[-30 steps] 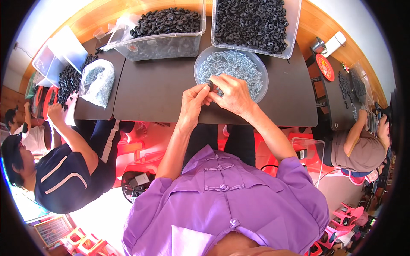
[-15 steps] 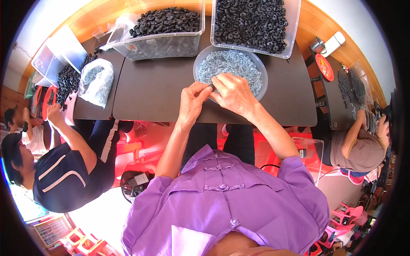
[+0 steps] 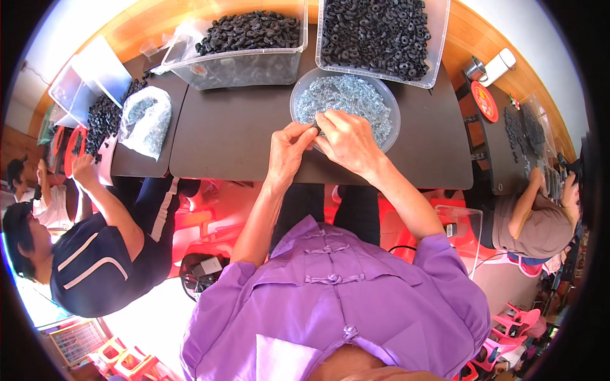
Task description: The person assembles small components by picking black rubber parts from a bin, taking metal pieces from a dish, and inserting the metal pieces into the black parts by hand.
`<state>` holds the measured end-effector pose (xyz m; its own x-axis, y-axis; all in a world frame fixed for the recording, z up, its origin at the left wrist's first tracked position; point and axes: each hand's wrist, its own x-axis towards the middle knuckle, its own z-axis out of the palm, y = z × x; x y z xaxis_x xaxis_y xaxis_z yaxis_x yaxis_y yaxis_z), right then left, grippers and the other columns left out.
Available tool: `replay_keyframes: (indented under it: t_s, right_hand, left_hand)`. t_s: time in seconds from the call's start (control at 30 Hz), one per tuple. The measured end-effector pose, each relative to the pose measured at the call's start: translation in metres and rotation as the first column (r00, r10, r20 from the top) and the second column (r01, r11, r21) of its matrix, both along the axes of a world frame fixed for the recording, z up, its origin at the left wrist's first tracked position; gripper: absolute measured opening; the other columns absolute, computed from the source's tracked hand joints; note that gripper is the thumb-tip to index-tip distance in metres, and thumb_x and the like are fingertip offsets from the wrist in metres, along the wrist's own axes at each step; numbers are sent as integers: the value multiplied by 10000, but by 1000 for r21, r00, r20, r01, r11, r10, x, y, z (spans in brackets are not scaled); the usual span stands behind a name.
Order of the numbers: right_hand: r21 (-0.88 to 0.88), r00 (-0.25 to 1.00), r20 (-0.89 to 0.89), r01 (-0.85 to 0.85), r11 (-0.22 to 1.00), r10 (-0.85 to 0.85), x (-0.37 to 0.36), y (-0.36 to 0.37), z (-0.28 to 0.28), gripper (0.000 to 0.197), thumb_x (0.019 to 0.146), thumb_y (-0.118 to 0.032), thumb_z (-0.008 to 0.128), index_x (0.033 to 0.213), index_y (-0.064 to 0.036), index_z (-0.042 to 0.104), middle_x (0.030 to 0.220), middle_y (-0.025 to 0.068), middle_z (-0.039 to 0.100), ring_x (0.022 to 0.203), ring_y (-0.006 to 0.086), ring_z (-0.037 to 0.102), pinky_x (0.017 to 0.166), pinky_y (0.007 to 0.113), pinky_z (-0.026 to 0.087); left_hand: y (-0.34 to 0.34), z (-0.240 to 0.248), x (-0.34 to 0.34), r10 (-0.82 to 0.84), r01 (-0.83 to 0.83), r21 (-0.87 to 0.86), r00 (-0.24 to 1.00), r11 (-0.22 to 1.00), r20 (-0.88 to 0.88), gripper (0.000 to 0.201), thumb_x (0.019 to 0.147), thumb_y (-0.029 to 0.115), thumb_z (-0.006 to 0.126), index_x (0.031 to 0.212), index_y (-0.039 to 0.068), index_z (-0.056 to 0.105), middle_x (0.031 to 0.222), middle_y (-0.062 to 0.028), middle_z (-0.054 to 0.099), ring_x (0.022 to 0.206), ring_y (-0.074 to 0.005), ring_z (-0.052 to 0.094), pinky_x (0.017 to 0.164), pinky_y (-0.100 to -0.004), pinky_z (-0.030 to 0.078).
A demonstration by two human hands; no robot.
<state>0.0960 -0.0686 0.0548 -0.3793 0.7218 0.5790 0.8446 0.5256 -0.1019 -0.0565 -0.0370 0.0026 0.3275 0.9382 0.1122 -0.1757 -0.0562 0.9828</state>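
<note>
My left hand (image 3: 290, 150) and my right hand (image 3: 348, 141) meet at the near rim of a round clear bowl (image 3: 395, 130). Between their fingertips sits a small black part (image 3: 316, 127), mostly covered by the fingers. Left thumb and forefinger pinch it, and the right fingers press on it from the other side. Whether the right hand also holds a small metal piece cannot be made out. Many small silvery metal pieces (image 3: 356, 95) fill the bowl.
Behind the bowl stand a clear bin (image 3: 438, 57) of black ring-like parts and a clear bin (image 3: 254, 73) of black elongated parts. A bag (image 3: 147, 124) of metal pieces lies left on the dark table (image 3: 222, 140). People sit at both sides, one in a navy shirt (image 3: 101, 267).
The whole view has shifted very slightly. Both hands stay together over the bowl's near rim, with hardly any change in the fingers.
</note>
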Motion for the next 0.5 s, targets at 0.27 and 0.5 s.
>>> replay_keyframes:
  t_s: [0.27,0.5]
  right_hand:
    - [22,871,-394,328,945,-293,26,-34,5,484,732,-167,760,1175,-65,593,796,83,569,686,266,587,598,358,488]
    - [-8,776,-501,438,899,-382,46,-57,-16,303,759,-50,712,1052,-33,638,744,92,558,641,238,587,576,337,469]
  left_hand:
    - [91,85,-49,497,-398,490,863,776,-87,148,832,47,659,944,-45,692,709,7,600,607,-51,483,549,-205,401]
    - [171,125,-90,662,-534,545,747,647,-54,560,790,115,702,1296,-14,500,1063,-161,657,700,-142,655,646,-258,537]
